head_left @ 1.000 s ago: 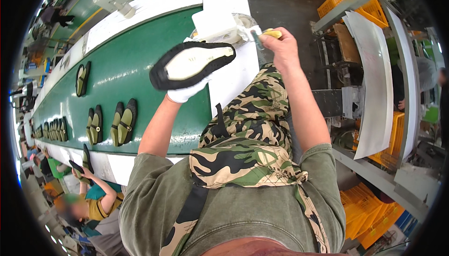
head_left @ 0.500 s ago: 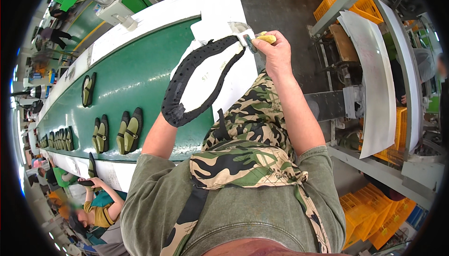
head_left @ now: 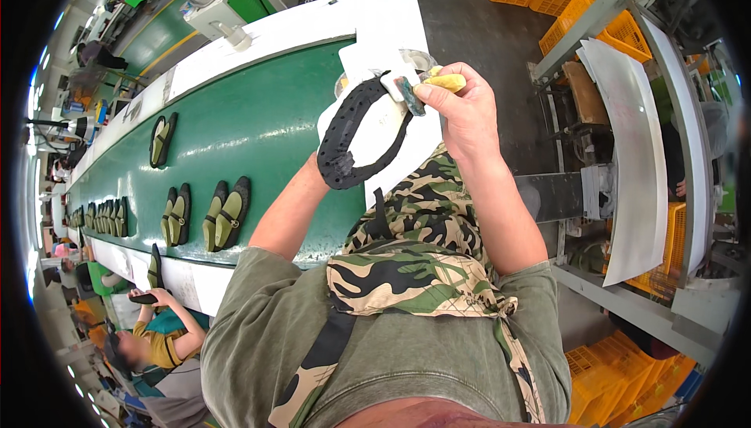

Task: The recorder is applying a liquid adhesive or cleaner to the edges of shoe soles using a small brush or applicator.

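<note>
Shoe [head_left: 379, 127] is hanging bottom-up above the right end of the surface [head_left: 274, 115]; left hand's fingers are hiding behind it, so grip cannot be told. Right hand [head_left: 472, 107] is pinching a brush [head_left: 447, 81] over that same end. Judging: shoe is looking light, firm-based, soft-rimmed; holding from underneath is seeming safest.

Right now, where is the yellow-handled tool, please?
In the head view, the yellow-handled tool is right of centre, gripped in the person's right hand, beside the upper end of the black-edged shoe bottom.
</note>
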The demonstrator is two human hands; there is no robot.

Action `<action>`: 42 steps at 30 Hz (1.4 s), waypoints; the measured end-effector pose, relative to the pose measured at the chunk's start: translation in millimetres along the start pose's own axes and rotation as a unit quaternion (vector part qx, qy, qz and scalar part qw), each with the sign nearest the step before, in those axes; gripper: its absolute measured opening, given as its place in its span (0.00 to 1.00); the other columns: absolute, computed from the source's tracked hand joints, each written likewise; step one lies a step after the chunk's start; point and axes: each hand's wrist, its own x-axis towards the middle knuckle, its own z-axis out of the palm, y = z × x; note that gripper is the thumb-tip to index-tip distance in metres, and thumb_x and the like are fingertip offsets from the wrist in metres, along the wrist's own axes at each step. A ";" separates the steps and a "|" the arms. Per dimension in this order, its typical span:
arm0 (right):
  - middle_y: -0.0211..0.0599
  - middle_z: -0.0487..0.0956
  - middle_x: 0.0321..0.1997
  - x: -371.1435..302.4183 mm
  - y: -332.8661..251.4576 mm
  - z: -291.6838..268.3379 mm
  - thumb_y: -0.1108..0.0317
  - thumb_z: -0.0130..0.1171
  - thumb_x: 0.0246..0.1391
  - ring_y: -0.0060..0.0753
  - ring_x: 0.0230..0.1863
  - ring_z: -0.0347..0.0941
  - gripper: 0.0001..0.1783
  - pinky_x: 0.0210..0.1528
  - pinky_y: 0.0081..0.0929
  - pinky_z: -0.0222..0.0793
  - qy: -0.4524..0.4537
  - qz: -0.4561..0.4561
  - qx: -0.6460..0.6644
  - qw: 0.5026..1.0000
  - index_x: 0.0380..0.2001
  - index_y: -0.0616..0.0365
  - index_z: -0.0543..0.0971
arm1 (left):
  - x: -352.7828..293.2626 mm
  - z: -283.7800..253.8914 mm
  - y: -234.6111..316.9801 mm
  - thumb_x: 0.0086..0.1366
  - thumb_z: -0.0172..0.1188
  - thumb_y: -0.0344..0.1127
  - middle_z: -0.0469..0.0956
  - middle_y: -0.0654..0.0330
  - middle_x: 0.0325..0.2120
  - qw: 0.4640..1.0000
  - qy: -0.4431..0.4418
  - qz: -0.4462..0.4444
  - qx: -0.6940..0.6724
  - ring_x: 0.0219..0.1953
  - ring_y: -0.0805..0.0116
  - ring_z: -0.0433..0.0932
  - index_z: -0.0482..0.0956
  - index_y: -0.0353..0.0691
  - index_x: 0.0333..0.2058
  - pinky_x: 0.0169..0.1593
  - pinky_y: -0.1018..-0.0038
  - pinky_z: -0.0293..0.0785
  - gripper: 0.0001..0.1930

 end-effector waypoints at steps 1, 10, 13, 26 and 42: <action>0.31 0.77 0.33 -1.8 -4.1 5.4 0.81 0.68 0.49 0.22 0.35 0.75 0.12 0.42 0.21 0.72 -0.001 -0.004 -0.001 1.000 0.32 0.59 0.74 | 2.4 0.5 2.6 0.73 0.45 0.29 0.71 0.56 0.59 1.000 0.003 0.002 0.001 0.59 0.68 0.73 0.62 0.37 0.65 0.62 0.72 0.71 0.23; 0.36 0.80 0.35 -8.0 -36.4 36.5 0.82 0.68 0.49 0.22 0.35 0.76 0.12 0.42 0.22 0.75 -0.040 -0.037 -0.014 0.998 0.33 0.62 0.75 | 11.0 4.8 5.4 0.56 0.68 0.34 0.78 0.58 0.49 0.955 0.092 0.102 0.262 0.52 0.63 0.78 0.73 0.39 0.56 0.56 0.71 0.74 0.28; 0.37 0.80 0.35 -3.2 -44.2 44.4 0.81 0.68 0.49 0.22 0.35 0.77 0.12 0.41 0.21 0.75 -0.049 -0.056 -0.012 0.997 0.33 0.62 0.75 | 17.0 4.7 11.9 0.51 0.73 0.38 0.79 0.57 0.49 0.938 0.095 0.091 0.319 0.51 0.61 0.79 0.77 0.41 0.52 0.54 0.69 0.76 0.28; 0.35 0.79 0.37 45.6 -53.0 36.6 0.82 0.68 0.49 0.21 0.37 0.75 0.12 0.45 0.20 0.71 -0.052 -0.126 -0.118 0.984 0.32 0.60 0.75 | 7.5 -11.9 6.2 0.42 0.81 0.35 0.77 0.58 0.52 0.972 -0.063 -0.088 -0.208 0.54 0.69 0.75 0.69 0.34 0.60 0.61 0.69 0.71 0.45; 0.28 0.77 0.32 24.4 -35.9 -28.8 0.78 0.70 0.48 0.15 0.31 0.69 0.12 0.34 0.16 0.66 -0.154 -0.056 -0.196 0.967 0.27 0.58 0.73 | 14.9 -10.6 -25.0 0.49 0.67 0.34 0.79 0.53 0.49 0.872 -0.099 -0.169 -0.448 0.49 0.62 0.80 0.70 0.30 0.58 0.57 0.67 0.76 0.35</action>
